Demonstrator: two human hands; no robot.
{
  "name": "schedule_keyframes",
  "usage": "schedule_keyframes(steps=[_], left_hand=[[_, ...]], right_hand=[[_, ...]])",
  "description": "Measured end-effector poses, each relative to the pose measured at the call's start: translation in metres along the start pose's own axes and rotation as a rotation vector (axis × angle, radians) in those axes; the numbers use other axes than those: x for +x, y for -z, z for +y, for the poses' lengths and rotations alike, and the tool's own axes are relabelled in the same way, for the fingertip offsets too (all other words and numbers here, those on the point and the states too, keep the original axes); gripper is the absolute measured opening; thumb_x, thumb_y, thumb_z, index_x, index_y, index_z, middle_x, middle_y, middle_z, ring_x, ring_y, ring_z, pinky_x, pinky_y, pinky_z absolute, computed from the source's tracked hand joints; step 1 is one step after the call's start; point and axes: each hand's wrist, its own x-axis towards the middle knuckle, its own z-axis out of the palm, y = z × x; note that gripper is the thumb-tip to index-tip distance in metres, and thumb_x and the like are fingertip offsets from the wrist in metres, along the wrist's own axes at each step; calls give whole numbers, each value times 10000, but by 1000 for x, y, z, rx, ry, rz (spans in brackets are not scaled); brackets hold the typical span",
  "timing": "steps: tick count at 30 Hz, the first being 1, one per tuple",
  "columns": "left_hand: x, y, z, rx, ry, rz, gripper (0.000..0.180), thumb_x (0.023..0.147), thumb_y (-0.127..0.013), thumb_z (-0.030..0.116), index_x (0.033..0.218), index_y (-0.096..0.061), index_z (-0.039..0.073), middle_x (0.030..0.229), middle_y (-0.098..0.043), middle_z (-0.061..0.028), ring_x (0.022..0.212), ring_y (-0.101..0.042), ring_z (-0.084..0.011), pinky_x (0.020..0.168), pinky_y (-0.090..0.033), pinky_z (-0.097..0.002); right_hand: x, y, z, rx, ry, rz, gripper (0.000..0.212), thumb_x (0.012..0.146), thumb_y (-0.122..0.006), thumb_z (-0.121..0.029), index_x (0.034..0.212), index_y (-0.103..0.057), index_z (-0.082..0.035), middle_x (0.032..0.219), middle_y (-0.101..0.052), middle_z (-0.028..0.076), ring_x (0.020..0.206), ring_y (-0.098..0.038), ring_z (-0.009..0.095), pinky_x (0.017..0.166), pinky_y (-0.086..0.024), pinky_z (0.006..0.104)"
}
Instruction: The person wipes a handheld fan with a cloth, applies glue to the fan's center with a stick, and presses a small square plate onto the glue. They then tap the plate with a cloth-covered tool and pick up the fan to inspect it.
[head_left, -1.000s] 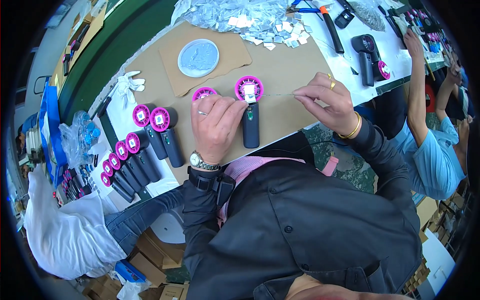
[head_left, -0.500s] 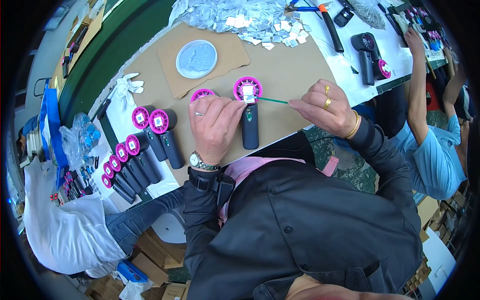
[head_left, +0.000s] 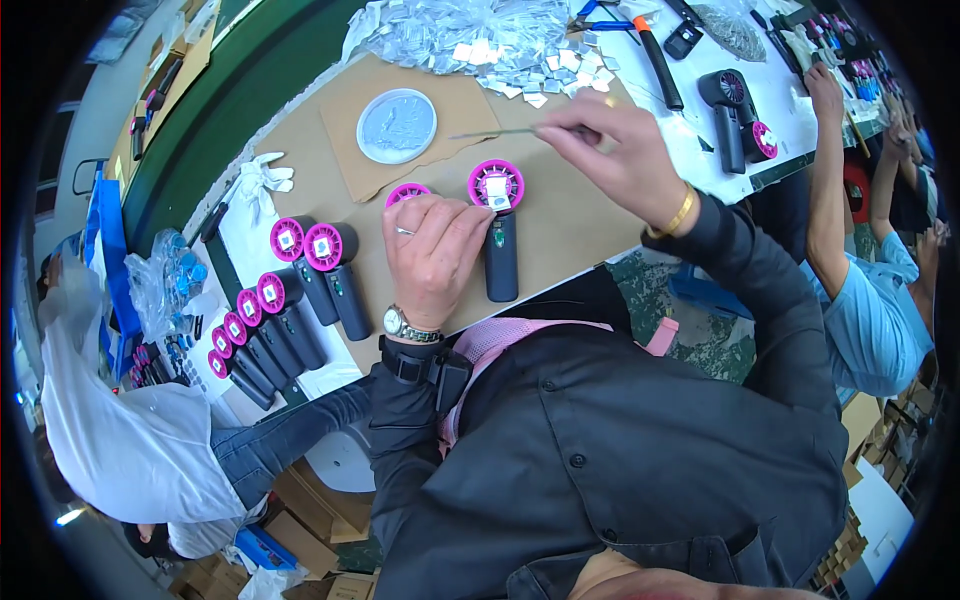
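Observation:
A handheld fan (head_left: 501,262) with a pink ring and dark handle lies in front of me, a white square on its round head. My left hand (head_left: 432,255) is closed at the head's lower edge, its fingertips pinching a small square piece (head_left: 498,204) with a greyish dab on it. A second pink-ringed fan (head_left: 408,190) is partly hidden behind that hand. My right hand (head_left: 625,150), raised to the right, pinches a thin green stick (head_left: 505,132). The stick's blurred tip points left toward a round white dish (head_left: 396,126) of pale grey paste.
Several pink-ringed fans (head_left: 325,248) lie in a row at left, beside a white glove (head_left: 262,178). Loose small squares (head_left: 545,78) and clear plastic bags are heaped at the back. A hammer (head_left: 660,68) and more fans lie at right. Other people work on both sides.
My right hand has lifted the green stick away from the fan, moving up and left toward the paste dish. The left hand stays at the fan; its square piece now shows a greyish dab.

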Motion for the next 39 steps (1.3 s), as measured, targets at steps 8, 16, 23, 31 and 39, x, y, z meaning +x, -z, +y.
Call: schedule_keyframes(steps=[8, 16, 23, 31, 39], left_hand=[[7, -4, 1, 8, 8, 6, 206, 825, -865, 115, 1008, -771, 127, 952, -699, -3, 984, -670, -226, 960, -421, -438], [11, -5, -4, -4, 28, 5, 200, 848, -856, 121, 1027, -767, 125, 965, -698, -5, 1008, -665, -228, 963, -404, -430], [18, -7, -9, -10, 35, -21, 181, 869, -849, 137, 1031, -767, 136, 967, -698, -1, 1010, -649, -224, 951, -387, -433], [23, -7, -10, 21, 29, -42, 129, 902, -832, 177, 1005, -758, 152, 968, -683, 10, 1010, -631, -218, 974, -343, -450], [24, -5, -10, 37, 15, -54, 120, 905, -824, 181, 1007, -760, 169, 973, -681, 21, 1015, -629, -205, 981, -322, -453]], right_hand=[[88, -68, 39, -285, 505, -77, 112, 951, -809, -128, 1029, -799, -48, 880, -674, 86, 830, -650, 299, 745, -528, 413], [37, -27, 10, -74, 335, -52, 103, 902, -837, -90, 989, -789, -64, 957, -710, 72, 920, -669, 284, 825, -515, 424], [-19, -22, -4, -136, 232, -124, 182, 866, -867, -104, 1019, -771, -85, 976, -709, 58, 932, -657, 253, 881, -492, 391], [-25, -33, -2, -307, 395, -65, 203, 869, -843, -103, 1051, -754, -105, 1005, -691, 42, 969, -657, 268, 908, -487, 404], [-25, -36, -2, -351, 397, -57, 199, 862, -833, -95, 1044, -752, -102, 1000, -689, 40, 977, -660, 269, 913, -490, 410]])
